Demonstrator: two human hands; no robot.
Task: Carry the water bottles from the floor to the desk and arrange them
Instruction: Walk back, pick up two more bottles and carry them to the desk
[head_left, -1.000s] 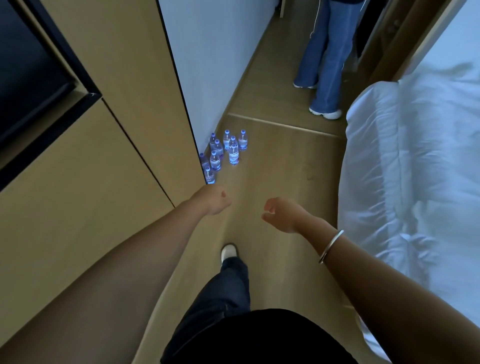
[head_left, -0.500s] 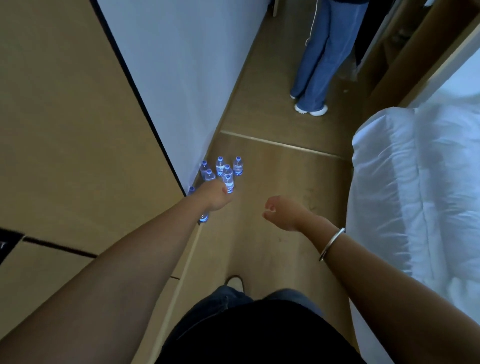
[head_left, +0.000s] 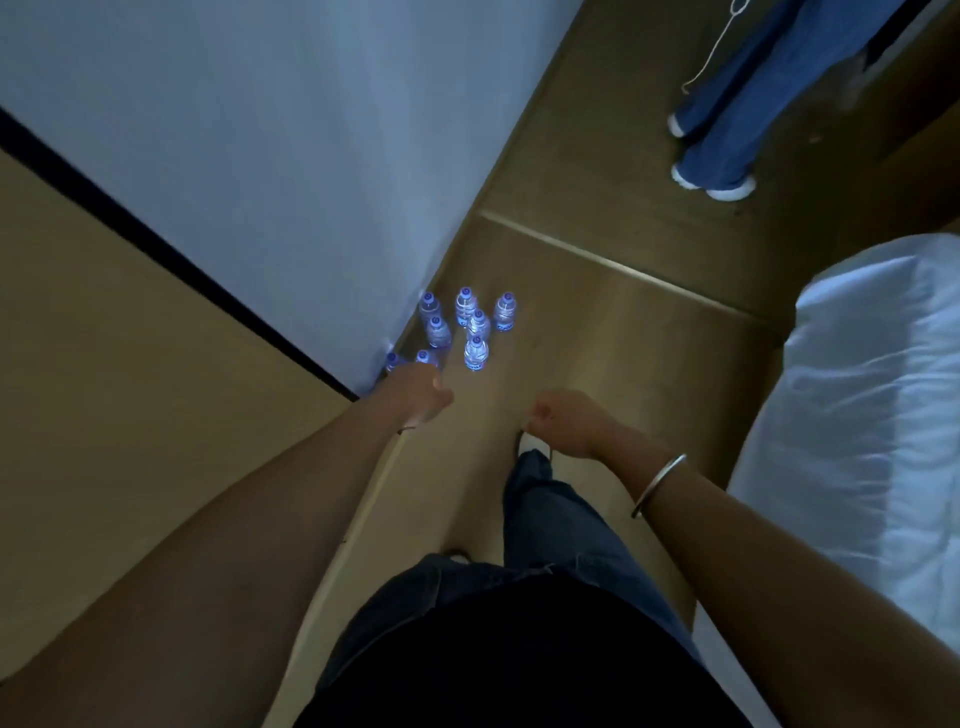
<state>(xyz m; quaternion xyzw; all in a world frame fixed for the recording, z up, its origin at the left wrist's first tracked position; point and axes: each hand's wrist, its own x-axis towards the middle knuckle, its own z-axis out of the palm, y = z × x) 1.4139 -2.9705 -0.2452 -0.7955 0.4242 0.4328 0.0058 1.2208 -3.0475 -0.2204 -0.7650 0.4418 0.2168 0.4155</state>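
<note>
both hands hang empty, fingers loosely curled, above upright water bottles on the floor

I have one view only, from the camera on the person's head, so nothing overlaps with a second angle. It looks forward and steeply down along a narrow passage of tan wooden floor. The wide lens bends the pale blue-white wall on the left and the white rumpled bed on the right. Both bare forearms reach in from the bottom corners, with the left hand and right hand near mid-frame, close to the lens. The cluster of small clear plastic water bottles stands just beyond them. Farthest off, at the top right, I see another person's blue-trousered legs.
</note>
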